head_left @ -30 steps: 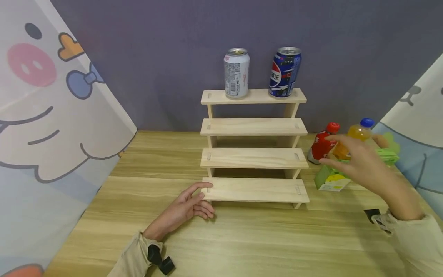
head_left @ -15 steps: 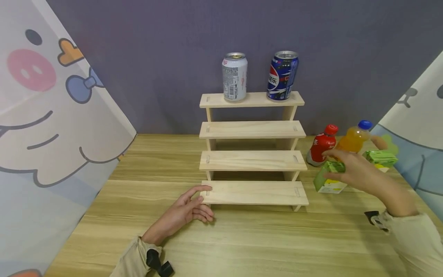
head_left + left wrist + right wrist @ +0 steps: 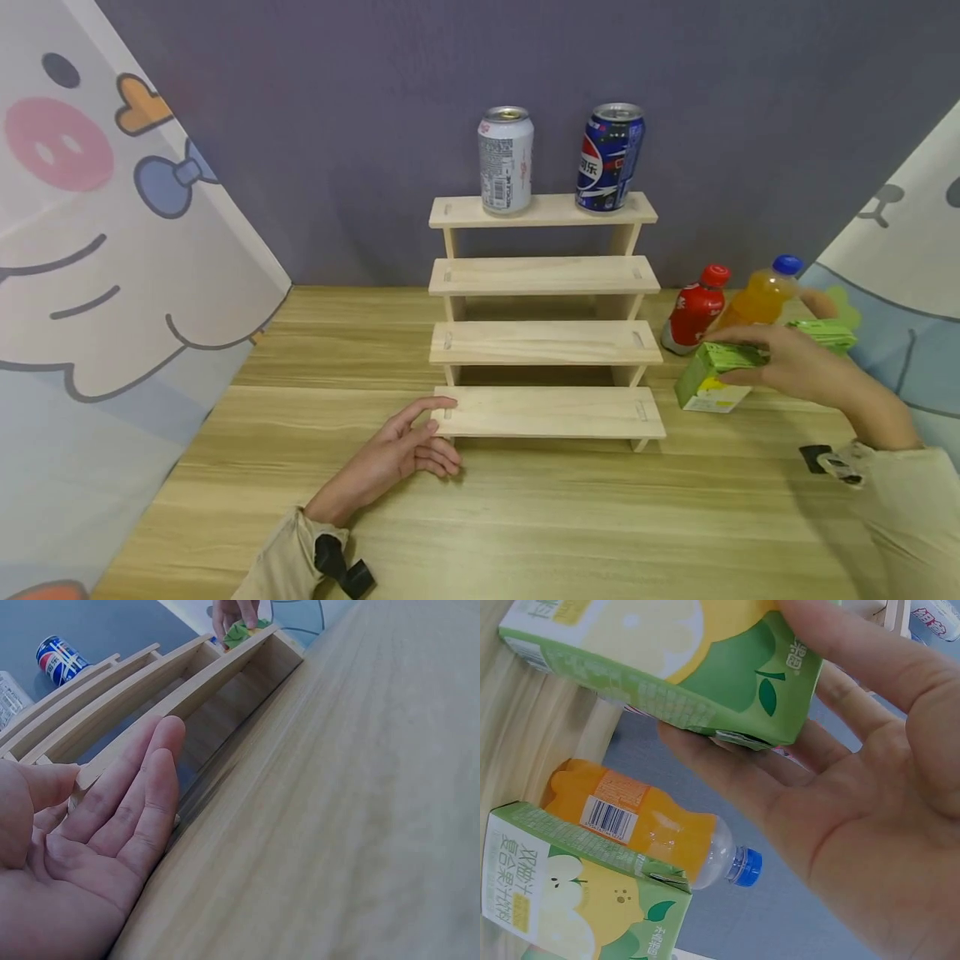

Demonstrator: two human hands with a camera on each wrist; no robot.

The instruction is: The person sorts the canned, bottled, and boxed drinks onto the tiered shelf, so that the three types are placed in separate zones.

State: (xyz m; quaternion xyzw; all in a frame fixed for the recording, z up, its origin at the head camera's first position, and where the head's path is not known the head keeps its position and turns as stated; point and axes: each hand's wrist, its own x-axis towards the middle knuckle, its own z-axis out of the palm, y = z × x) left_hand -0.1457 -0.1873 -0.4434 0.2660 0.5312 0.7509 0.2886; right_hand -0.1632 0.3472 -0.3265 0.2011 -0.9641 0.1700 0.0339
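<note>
At the right of the head view, my right hand (image 3: 806,367) grips the top of a green juice carton (image 3: 708,392), which stands on the table. The right wrist view shows the thumb over that carton's (image 3: 667,667) printed face and fingers on its far side. My left hand (image 3: 405,446) pinches the left end of the lowest tier of a wooden step shelf (image 3: 551,412) between thumb and index finger; its other fingers extend beneath. A white can (image 3: 506,167) and a blue Pepsi can (image 3: 611,162) stand on the top tier.
Behind the gripped carton stand a red bottle (image 3: 696,315) and an orange drink bottle (image 3: 757,302) with a blue cap. A second green juice carton (image 3: 831,333) is partly hidden by my right hand. A grey wall (image 3: 360,142) rises behind the wooden table (image 3: 525,525).
My right hand has come down from above the cartons and closed its fingers on the front juice carton. The left hand keeps its place on the shelf; the head view shifts slightly.
</note>
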